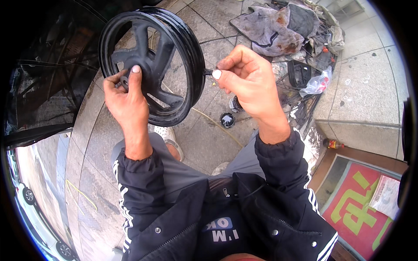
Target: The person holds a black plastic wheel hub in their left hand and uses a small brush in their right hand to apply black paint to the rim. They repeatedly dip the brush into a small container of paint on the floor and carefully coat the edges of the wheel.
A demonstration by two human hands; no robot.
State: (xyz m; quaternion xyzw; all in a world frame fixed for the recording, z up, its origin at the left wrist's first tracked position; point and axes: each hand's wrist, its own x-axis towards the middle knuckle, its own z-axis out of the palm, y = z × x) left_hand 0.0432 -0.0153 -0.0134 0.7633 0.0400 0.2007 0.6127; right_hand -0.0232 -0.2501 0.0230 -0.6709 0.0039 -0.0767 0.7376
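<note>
Black wheel (pixel 150 69) is held up over the pavement (pixel 217 30), gripped at its hub by the left hand (pixel 128 102), thumb pressed on the front, fingers curled. Small dark piece (pixel 208 71) is pinched between thumb and fingers of the right hand (pixel 250 82), at the wheel's right edge; its far end is hard to tell. Cup (pixel 227 120) with black contents is seen below. Grey cloths (pixel 278 26) are heaped farther off, near a black tray (pixel 298 74).
</note>
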